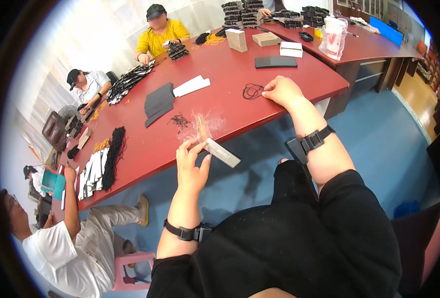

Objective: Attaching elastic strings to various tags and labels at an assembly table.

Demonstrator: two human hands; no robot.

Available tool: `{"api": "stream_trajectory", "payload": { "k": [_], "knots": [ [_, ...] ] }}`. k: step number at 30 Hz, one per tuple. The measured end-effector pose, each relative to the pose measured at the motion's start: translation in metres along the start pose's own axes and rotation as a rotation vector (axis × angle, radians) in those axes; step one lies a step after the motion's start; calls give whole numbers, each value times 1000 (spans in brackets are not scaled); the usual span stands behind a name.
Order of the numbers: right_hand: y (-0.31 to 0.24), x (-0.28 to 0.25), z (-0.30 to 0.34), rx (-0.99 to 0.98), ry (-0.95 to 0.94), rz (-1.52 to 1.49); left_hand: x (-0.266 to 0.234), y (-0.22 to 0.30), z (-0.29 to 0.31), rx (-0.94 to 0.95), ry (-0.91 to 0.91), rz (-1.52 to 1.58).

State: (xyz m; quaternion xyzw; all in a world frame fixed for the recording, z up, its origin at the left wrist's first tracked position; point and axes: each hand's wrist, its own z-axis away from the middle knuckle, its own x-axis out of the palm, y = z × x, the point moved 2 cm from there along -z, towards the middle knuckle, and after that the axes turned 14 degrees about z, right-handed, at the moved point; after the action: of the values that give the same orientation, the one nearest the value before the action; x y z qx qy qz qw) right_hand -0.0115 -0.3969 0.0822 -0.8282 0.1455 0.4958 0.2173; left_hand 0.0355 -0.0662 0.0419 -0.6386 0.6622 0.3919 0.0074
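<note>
Grey-beige strip (223, 153) in left hand (191, 166), black cord (252, 91) in right hand (284, 92) (thumb-and-finger pinches)

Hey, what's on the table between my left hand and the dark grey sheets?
In the head view, small black bits and part of some clear plastic lie between your left hand and the dark grey sheets.

One held taupe strip (223, 153), one held cord coil (254, 91) — two forearm straps (313, 140), one pink stool (123, 268).
</note>
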Motion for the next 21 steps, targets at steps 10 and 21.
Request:
{"api": "stream_trajectory", "payload": {
  "k": [10, 21],
  "knots": [
    [9, 0, 2, -50, 205, -389, -29, 7, 17, -120, 89, 175],
    [-16, -51, -16, -147, 99, -1195, -42, 30, 8, 20, 133, 199]
  ]
}}
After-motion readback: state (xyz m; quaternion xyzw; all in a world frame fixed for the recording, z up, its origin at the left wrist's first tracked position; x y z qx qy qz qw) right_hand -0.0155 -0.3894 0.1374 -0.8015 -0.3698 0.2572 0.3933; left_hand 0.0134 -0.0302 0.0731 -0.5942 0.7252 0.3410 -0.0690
